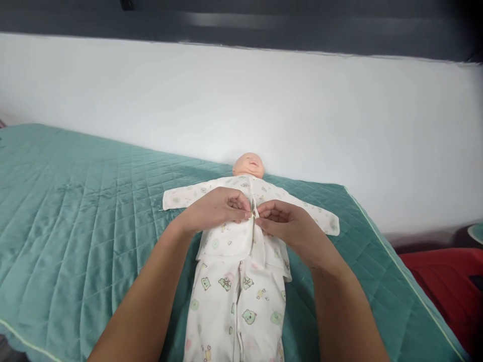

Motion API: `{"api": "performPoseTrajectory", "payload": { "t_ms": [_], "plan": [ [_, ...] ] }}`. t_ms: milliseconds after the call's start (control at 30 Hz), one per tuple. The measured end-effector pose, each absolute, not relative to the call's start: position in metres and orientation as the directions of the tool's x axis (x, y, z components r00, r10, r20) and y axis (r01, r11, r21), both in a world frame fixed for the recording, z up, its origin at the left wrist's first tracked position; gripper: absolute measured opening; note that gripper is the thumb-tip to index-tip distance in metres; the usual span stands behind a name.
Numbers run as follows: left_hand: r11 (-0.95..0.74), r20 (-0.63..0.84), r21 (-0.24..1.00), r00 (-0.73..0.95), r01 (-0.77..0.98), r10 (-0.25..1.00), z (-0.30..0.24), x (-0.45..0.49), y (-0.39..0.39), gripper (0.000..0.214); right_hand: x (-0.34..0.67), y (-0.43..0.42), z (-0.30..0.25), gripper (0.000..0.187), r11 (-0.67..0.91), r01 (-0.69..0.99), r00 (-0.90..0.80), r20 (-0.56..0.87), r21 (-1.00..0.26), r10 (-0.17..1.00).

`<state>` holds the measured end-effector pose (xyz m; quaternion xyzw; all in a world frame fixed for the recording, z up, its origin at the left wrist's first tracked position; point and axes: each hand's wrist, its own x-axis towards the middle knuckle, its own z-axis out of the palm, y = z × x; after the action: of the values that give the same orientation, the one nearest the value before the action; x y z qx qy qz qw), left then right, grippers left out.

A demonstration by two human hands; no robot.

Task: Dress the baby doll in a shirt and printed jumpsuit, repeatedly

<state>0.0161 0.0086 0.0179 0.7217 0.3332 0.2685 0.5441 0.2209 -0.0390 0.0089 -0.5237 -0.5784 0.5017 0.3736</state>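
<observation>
A baby doll (249,165) lies on its back on a green quilted bed cover (75,211), head toward the wall. It wears a white printed top (230,241) and matching trousers (234,311), sleeves spread out to both sides. My left hand (217,208) and my right hand (285,221) meet over the doll's chest. Both pinch the front edges of the top at its opening, fingers curled closed on the cloth.
A white wall (302,110) rises right behind the bed. The bed's right edge (381,241) runs diagonally, with a red object (441,281) beyond it on the floor side. Wide bare cover lies to the left of the doll.
</observation>
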Motion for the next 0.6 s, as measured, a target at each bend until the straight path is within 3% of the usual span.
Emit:
{"api": "performPoseTrajectory", "payload": {
  "t_ms": [333, 600],
  "plan": [
    [-0.120, -0.007, 0.978, 0.609, 0.168, 0.793, 0.014, 0.018, 0.011, 0.015, 0.216, -0.041, 0.011, 0.019, -0.043, 0.336, -0.166, -0.104, -0.941, 0.981],
    [-0.078, -0.019, 0.988, 0.595, 0.136, 0.804, 0.010, 0.018, 0.013, 0.022, 0.196, -0.049, 0.018, 0.014, -0.045, 0.541, -0.059, -0.091, -0.840, 0.994]
  ]
}}
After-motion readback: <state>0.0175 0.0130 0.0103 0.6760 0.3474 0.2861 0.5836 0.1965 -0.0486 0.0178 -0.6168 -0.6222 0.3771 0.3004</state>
